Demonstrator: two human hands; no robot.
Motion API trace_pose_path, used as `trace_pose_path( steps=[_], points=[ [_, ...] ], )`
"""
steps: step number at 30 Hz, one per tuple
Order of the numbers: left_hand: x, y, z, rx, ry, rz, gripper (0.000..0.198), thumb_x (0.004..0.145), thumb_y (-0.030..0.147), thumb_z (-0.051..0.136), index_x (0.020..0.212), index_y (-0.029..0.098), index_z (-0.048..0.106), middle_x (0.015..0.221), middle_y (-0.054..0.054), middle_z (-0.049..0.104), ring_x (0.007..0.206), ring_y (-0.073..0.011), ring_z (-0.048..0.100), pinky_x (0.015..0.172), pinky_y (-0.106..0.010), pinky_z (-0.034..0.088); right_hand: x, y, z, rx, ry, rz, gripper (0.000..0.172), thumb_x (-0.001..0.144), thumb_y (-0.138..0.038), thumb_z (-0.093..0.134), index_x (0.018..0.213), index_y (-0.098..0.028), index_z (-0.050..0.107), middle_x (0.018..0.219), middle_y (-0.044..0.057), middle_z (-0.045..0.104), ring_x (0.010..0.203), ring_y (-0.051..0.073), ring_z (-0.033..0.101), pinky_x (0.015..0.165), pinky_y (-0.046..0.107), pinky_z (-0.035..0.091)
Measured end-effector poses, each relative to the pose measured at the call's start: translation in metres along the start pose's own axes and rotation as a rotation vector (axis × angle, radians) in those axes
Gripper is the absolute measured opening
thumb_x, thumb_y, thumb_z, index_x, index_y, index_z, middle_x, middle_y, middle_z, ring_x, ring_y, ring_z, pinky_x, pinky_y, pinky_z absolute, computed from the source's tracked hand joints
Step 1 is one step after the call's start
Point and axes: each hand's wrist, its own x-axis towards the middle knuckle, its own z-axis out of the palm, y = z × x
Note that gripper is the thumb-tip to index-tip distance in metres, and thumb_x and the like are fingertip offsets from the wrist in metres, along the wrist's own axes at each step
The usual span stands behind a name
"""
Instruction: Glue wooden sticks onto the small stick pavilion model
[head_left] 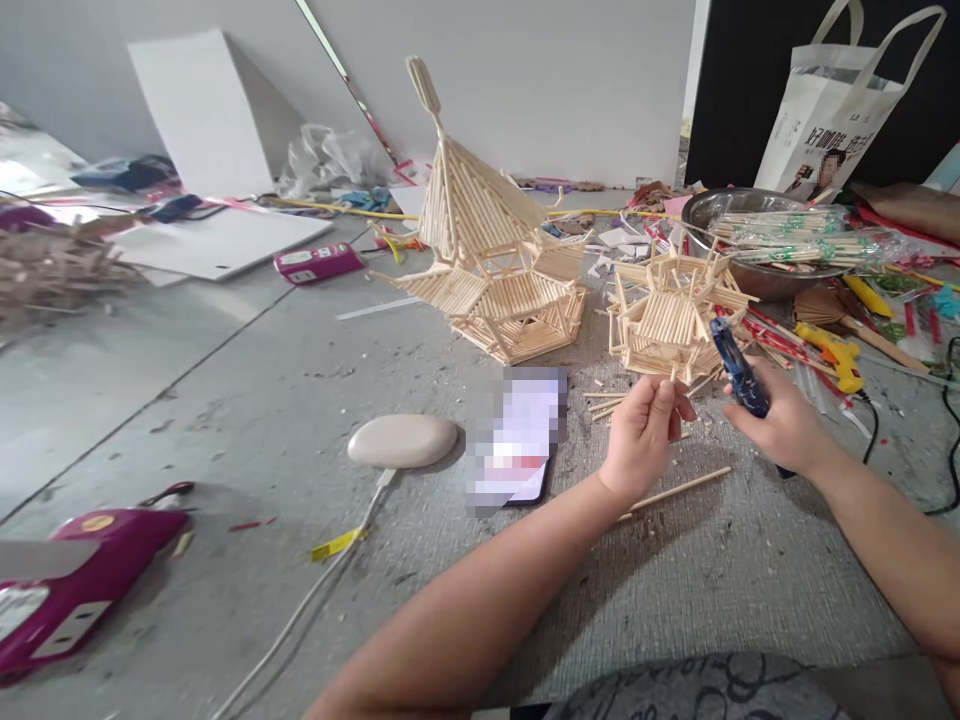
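My left hand [651,428] is closed, pinching a short piece of wooden stick [673,373] between thumb and fingers. In my right hand [780,415] is a dark blue hand tool [739,370], its upper end pointing up and left; its exact kind is hard to make out. Just beyond both hands stands a small many-sided model pavilion [667,315] built of wooden sticks. A taller stick pavilion with a pointed roof [480,205] stands to its left. Several loose sticks [604,402] lie beside my left hand, and a longer stick [682,492] lies under that wrist.
A phone [521,435] and a white oval device [403,441] with a cable lie left of my hands. At right are a yellow glue gun [832,352] and a metal bowl [705,208] with packaged chopsticks [810,240]. Purple power strips [319,262] lie at left.
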Motion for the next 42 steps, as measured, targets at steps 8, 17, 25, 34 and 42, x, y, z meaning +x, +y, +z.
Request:
trace_pose_path(
  steps=[8, 17, 25, 34, 42],
  points=[
    [0.002, 0.003, -0.001, -0.062, -0.057, -0.065, 0.039, 0.082, 0.055, 0.044, 0.072, 0.018, 0.048, 0.058, 0.003, 0.052, 0.041, -0.0043, 0.043, 0.041, -0.019, 0.034, -0.004, -0.002, 0.008, -0.088, -0.068, -0.131, 0.037, 0.072, -0.017, 0.053, 0.107, -0.023, 0.046, 0.096, 0.007, 0.062, 0.088, 0.023, 0.059, 0.076, 0.037, 0.045],
    [0.003, 0.004, -0.002, -0.039, -0.129, -0.047, 0.04, 0.082, 0.056, 0.042, 0.07, 0.018, 0.047, 0.057, 0.004, 0.052, 0.042, -0.0045, 0.044, 0.043, -0.02, 0.036, -0.005, 0.0, 0.012, -0.132, -0.071, -0.153, 0.039, 0.07, -0.016, 0.051, 0.108, -0.023, 0.044, 0.097, 0.008, 0.061, 0.091, 0.024, 0.058, 0.077, 0.038, 0.045],
    [0.002, 0.004, -0.001, 0.056, -0.063, 0.032, 0.034, 0.081, 0.051, 0.05, 0.07, 0.018, 0.05, 0.054, 0.005, 0.05, 0.041, -0.0042, 0.041, 0.043, -0.019, 0.037, -0.007, -0.002, 0.014, -0.197, -0.046, -0.12, 0.04, 0.069, -0.017, 0.051, 0.108, -0.022, 0.044, 0.098, 0.01, 0.061, 0.091, 0.026, 0.058, 0.076, 0.039, 0.045],
    [0.002, 0.001, -0.002, 0.074, -0.07, 0.051, 0.037, 0.08, 0.053, 0.049, 0.068, 0.018, 0.05, 0.051, 0.005, 0.048, 0.042, -0.0046, 0.04, 0.043, -0.018, 0.035, -0.009, -0.003, 0.016, -0.246, -0.024, -0.201, 0.04, 0.068, -0.016, 0.05, 0.107, -0.022, 0.043, 0.095, 0.01, 0.061, 0.088, 0.027, 0.059, 0.074, 0.04, 0.045],
    [0.0, 0.003, 0.0, 0.088, -0.084, 0.027, 0.039, 0.081, 0.053, 0.047, 0.065, 0.018, 0.05, 0.05, 0.005, 0.046, 0.043, -0.0052, 0.04, 0.043, -0.018, 0.036, -0.01, -0.005, 0.017, -0.22, -0.016, -0.181, 0.037, 0.069, -0.018, 0.05, 0.105, -0.02, 0.043, 0.092, 0.011, 0.062, 0.085, 0.027, 0.06, 0.072, 0.04, 0.046]
  ],
)
